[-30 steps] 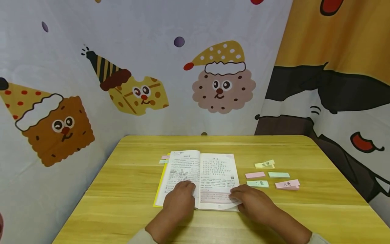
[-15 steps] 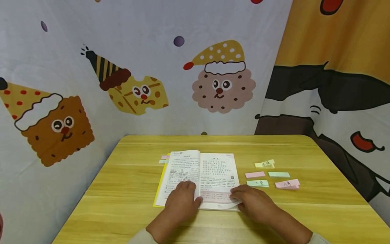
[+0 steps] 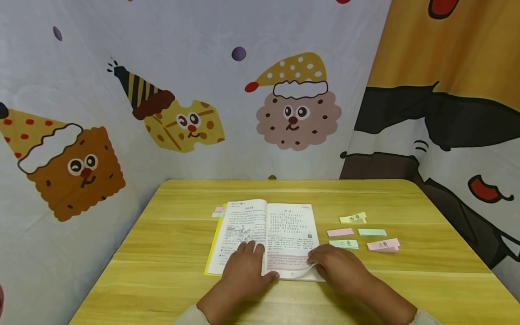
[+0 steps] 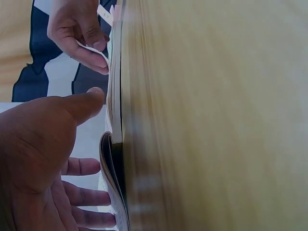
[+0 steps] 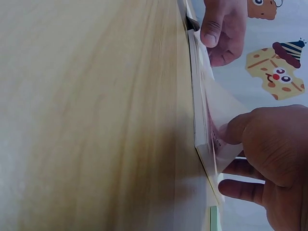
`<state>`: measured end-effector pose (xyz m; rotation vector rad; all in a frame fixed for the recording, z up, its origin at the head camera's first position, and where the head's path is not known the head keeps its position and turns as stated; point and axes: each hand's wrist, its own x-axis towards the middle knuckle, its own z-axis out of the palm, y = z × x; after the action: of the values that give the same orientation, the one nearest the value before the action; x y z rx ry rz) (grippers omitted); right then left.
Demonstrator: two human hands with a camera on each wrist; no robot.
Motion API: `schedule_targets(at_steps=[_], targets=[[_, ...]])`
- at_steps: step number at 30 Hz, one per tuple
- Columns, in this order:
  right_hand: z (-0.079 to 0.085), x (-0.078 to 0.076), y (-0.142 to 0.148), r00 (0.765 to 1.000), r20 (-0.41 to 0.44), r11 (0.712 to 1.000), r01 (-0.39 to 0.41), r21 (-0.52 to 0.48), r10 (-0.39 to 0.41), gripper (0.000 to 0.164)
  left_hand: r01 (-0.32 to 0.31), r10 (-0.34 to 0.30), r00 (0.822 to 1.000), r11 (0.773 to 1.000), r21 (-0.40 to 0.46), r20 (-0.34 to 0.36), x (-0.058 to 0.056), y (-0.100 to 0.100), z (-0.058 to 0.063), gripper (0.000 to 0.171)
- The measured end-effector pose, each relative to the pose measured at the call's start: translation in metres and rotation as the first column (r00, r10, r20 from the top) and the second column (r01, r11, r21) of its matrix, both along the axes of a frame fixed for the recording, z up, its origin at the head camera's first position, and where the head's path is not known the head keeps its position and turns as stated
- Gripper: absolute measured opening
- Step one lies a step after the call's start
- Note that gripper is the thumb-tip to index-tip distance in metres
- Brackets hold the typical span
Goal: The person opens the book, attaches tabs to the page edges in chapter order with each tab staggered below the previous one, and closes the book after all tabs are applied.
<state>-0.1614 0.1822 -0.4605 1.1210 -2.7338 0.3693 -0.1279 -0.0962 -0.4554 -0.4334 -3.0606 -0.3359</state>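
Note:
An open book [image 3: 288,230] with printed pages and a yellow cover edge lies on the wooden table. My left hand [image 3: 243,271] rests on the lower part of its left page, fingers spread and thumb near the spine. At the right page's lower corner, my right hand [image 3: 341,271] pinches a page [image 5: 221,103] between thumb and fingers, and that corner curls up off the sheets below. The left wrist view shows the left fingertips [image 4: 91,197] against the page and the thumb held apart from it. Part of the book's lower text is hidden by the hands.
Right of the book lie several folded paper slips: a yellow one [image 3: 352,218], pink ones [image 3: 383,245] and green ones [image 3: 343,244], some with handwriting. Pink and green tabs [image 3: 218,215] stick out at the book's left edge. A cartoon-printed curtain [image 3: 227,167] hangs behind the table [image 3: 162,289].
My left hand has spread, its thumb moving right across the spine onto the right page's bottom edge. The right page's lower corner has lifted and curled more in my right hand.

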Motion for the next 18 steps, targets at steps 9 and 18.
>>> schedule_targets(at_steps=[9,18], targets=[[0.002,-0.004,-0.003,0.994,-0.110,0.996,-0.003,-0.085,-0.006,0.022,-0.007,0.007,1.000,1.000,-0.010,0.003,0.000,0.001,0.000,0.079],[0.009,-0.008,-0.012,0.968,-0.250,0.977,-0.083,-0.197,0.032,0.029,-0.006,0.006,0.999,1.000,-0.001,-0.040,-0.001,0.002,-0.003,0.076]])
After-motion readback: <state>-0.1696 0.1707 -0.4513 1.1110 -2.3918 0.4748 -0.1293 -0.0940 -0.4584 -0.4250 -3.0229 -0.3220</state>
